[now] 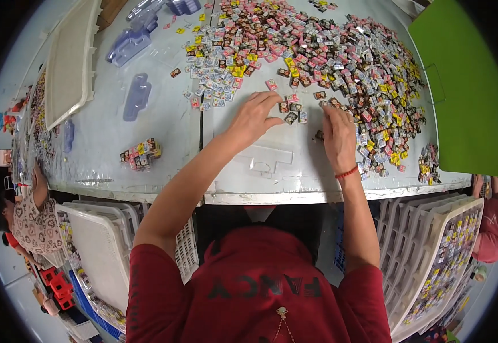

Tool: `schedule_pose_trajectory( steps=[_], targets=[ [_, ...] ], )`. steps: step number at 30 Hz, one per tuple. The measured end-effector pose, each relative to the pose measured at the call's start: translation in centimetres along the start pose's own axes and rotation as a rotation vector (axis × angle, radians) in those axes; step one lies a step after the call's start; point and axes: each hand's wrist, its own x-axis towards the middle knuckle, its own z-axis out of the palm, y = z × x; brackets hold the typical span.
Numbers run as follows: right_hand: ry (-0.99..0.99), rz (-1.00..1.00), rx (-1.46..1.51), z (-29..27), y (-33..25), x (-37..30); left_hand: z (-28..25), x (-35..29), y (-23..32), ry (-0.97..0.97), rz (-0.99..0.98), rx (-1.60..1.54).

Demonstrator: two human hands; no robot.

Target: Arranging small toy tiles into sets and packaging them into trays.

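Note:
Small, flat, colourful packets point(292, 107) lie in a loose group between my two hands. My left hand point(253, 119) reaches in from the left, its thumb apart from the stretched fingers and the fingertips at the edge of this group. On the other side, my right hand point(339, 134) has its fingers drawn together over the table. A dark packet shows at its fingertips; whether it is gripped is hard to see. Nearer me lies a clear moulded plastic tray point(270, 162), with nothing visible in its recesses.
A large pile of mixed packets point(369, 74) spreads over the far and right table. At left are a filled tray point(141, 154), bluish clear trays point(137, 97) and a white crate point(71, 63). A green panel point(460, 91) borders the right. Crates point(426, 251) stand below the edge; co-workers point(37, 220) flank me.

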Motion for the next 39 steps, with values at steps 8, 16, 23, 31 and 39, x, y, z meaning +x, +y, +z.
schedule_pose_trajectory(
  steps=[8,16,23,31,39],
  targets=[
    [-0.105,-0.080,-0.088,0.9,-1.3,0.5,0.8,0.8,-1.6,-0.202,-0.066,-0.094],
    [-0.125,-0.086,-0.060,1.4,-0.6,0.5,0.8,1.4,-1.1,-0.313,-0.039,-0.142],
    [-0.134,-0.063,-0.033,0.6,0.3,1.5,-0.1,2.9,-2.0,-0.294,-0.150,-0.223],
    [-0.271,-0.197,-0.034,2.2,1.1,5.2,1.4,5.7,-3.1,-0.444,0.077,-0.044],
    [-0.204,-0.142,-0.177,1.1,1.4,4.2,-0.4,2.1,-4.2,-0.187,0.039,0.023]
  ],
)
